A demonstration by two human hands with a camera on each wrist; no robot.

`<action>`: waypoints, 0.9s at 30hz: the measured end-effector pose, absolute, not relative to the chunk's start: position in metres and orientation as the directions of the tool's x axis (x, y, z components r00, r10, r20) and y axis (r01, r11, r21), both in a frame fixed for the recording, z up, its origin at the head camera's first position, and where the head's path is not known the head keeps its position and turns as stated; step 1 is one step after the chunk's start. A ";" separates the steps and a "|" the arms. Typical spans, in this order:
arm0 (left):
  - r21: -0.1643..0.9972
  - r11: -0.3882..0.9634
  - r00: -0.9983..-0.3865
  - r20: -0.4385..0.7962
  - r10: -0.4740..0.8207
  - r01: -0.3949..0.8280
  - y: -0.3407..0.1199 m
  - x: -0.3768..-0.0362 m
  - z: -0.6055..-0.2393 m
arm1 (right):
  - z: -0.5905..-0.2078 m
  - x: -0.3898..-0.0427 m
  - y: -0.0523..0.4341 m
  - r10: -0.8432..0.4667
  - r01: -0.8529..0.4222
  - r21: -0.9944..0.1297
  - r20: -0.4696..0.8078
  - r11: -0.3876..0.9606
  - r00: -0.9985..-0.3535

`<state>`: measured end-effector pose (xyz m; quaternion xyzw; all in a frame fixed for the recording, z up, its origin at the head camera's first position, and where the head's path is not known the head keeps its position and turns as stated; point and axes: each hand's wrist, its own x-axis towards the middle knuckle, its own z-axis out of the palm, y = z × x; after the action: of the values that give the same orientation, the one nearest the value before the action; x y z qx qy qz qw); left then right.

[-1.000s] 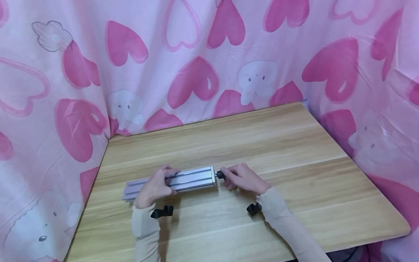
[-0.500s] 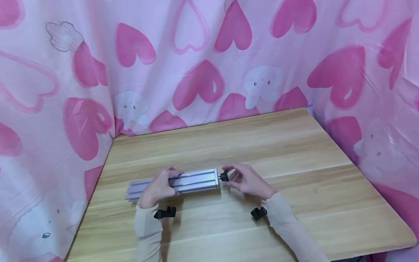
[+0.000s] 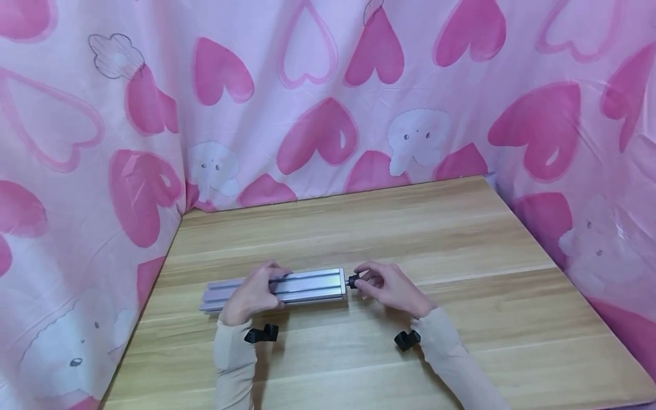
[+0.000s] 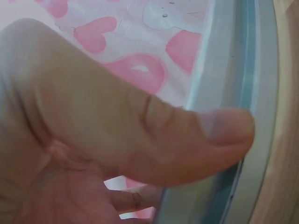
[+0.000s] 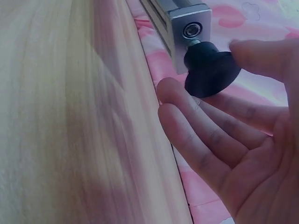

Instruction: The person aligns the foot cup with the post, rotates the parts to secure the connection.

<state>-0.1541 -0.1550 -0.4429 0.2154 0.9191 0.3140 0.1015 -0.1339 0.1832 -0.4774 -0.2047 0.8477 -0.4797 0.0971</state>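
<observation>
A silver aluminium profile (image 3: 307,286) lies flat on the wooden table (image 3: 461,239). My left hand (image 3: 254,291) grips its middle from the near side; my thumb (image 4: 187,140) presses along the profile's slot (image 4: 261,93) in the left wrist view. A small black knob (image 3: 352,280) sticks out of the profile's right end on a short stud. My right hand (image 3: 366,281) pinches that knob (image 5: 210,70) between thumb and curled fingers (image 5: 187,121), just off the end face (image 5: 189,35).
Two more black knobs lie loose on the table, one (image 3: 261,333) by my left wrist and one (image 3: 407,340) by my right forearm. Pink heart-patterned cloth (image 3: 328,102) closes in the table at the back and both sides.
My right fingers spread off the knob half a second ago and are pinched on it again. The left hand and the profile have stayed put. The view has shifted slightly.
</observation>
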 end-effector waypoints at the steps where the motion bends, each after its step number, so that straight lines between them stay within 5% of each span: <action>1: 0.619 0.711 -0.887 -0.048 0.459 0.334 -0.154 -0.154 -0.443 | -0.479 -0.134 0.184 -0.439 -0.245 -0.856 0.024 0.455 -0.898; 20: 0.637 0.711 -0.892 -0.078 0.444 0.298 -0.150 -0.153 -0.439 | -0.478 -0.132 0.184 -0.426 -0.058 -0.901 -0.146 0.430 -0.893; 27: 0.634 0.718 -0.896 -0.087 0.435 0.287 -0.149 -0.153 -0.438 | -0.478 -0.125 0.190 -0.428 -0.216 -0.851 -0.011 0.478 -0.904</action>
<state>-0.1526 -0.1493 -0.4376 0.1962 0.9197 0.3200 0.1154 -0.1251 0.1898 -0.4777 -0.1889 0.8525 -0.4745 0.1115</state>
